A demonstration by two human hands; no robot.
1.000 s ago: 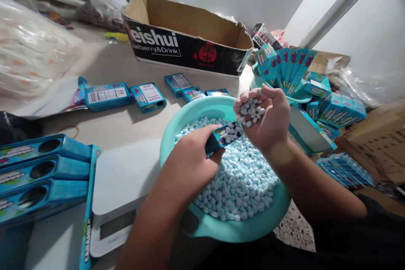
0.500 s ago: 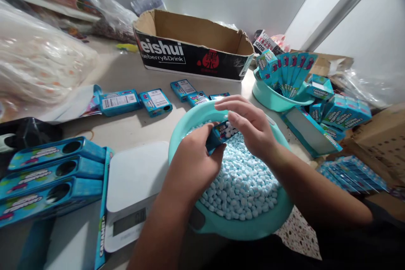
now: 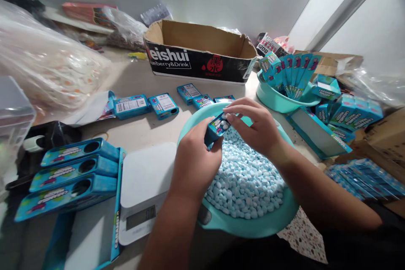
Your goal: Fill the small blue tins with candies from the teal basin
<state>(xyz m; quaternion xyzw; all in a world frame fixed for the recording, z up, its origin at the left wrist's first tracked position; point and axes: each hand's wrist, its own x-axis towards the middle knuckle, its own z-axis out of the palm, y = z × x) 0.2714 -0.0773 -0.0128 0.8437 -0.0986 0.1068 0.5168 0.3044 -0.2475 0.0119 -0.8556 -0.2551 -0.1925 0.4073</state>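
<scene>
So, o/ bowl (image 3: pixel 264 228): LH (image 3: pixel 196 161) grips box (image 3: pixel 215 128), RH fingers (image 3: pixel 244 106) @ its edge.

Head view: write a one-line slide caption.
Left hand grips small blue rectangular box, right hand at its opening, above round turquoise basin of pale-blue pellets.
</scene>
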